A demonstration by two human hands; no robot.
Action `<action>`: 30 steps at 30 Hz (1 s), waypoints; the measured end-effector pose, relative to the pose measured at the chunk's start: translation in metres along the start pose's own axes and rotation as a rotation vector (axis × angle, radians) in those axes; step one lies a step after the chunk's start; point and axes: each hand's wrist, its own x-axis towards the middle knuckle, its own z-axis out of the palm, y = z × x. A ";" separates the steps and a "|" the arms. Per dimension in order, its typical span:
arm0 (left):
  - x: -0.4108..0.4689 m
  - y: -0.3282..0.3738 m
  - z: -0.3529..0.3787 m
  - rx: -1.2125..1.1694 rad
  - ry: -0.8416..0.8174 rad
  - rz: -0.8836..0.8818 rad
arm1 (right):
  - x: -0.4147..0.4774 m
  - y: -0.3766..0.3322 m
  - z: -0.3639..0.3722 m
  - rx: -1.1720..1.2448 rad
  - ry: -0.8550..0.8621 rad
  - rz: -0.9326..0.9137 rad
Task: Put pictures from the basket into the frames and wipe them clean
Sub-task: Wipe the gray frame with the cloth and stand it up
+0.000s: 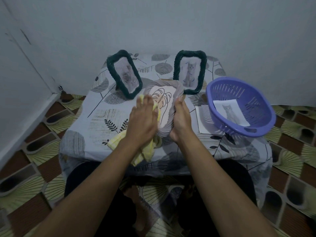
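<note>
A grey frame (164, 86) with a line drawing of a leaf stands tilted on the table's middle. My right hand (180, 118) grips its right edge. My left hand (142, 117) presses a yellow cloth (145, 151) flat against the frame's left side, fingers straight. Two dark green frames stand behind: the left frame (124, 73) holds a flower picture, the right frame (189, 71) a cat picture. A purple basket (239, 106) at the right holds another cat picture (230, 112).
A white sheet (204, 120) lies partly under the basket. The small table (95, 117) carries a leaf-patterned cloth and stands against a grey wall. Patterned floor tiles surround it. My knees are under the table's front edge.
</note>
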 end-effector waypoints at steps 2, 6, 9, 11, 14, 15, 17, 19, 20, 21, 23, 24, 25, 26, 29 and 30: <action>-0.010 0.006 0.006 0.071 -0.071 0.144 | 0.003 -0.002 -0.001 -0.016 0.031 0.018; -0.018 0.004 0.012 0.109 -0.146 0.378 | 0.007 -0.001 -0.007 -0.024 0.028 0.109; -0.009 -0.004 0.010 0.143 -0.117 0.367 | 0.001 0.002 -0.008 0.016 -0.041 0.204; 0.000 -0.006 0.007 0.153 -0.087 0.309 | -0.004 0.006 -0.007 -0.025 -0.074 0.227; 0.017 -0.008 -0.001 0.163 -0.021 0.180 | -0.010 0.017 -0.008 -0.153 -0.087 0.201; 0.022 -0.008 -0.005 0.175 0.009 0.118 | -0.011 0.020 -0.008 -0.189 -0.098 0.175; 0.028 -0.004 -0.010 0.185 0.064 -0.010 | -0.013 0.023 -0.006 -0.255 -0.109 0.124; 0.028 0.001 -0.010 0.181 0.083 -0.088 | -0.012 0.023 -0.007 -0.293 -0.118 0.080; 0.026 0.003 -0.009 0.175 0.071 -0.105 | -0.012 0.022 -0.009 -0.300 -0.129 0.060; 0.024 0.004 -0.008 0.166 0.041 -0.110 | -0.013 0.021 -0.011 -0.307 -0.131 0.046; 0.018 0.006 -0.005 0.128 -0.066 -0.065 | -0.015 0.018 -0.014 -0.306 -0.121 0.034; 0.014 0.007 -0.005 0.094 -0.146 -0.015 | -0.014 0.018 -0.016 -0.293 -0.108 0.030; 0.011 0.008 -0.006 0.056 -0.239 0.038 | -0.013 0.016 -0.017 -0.267 -0.082 0.024; 0.009 0.010 -0.008 0.020 -0.332 0.089 | -0.010 0.015 -0.020 -0.232 -0.038 0.027; 0.007 0.007 -0.020 -0.059 -0.491 0.224 | -0.003 0.010 -0.024 -0.117 0.058 0.072; 0.007 0.004 -0.022 -0.076 -0.472 0.265 | -0.002 0.008 -0.024 -0.093 0.072 0.092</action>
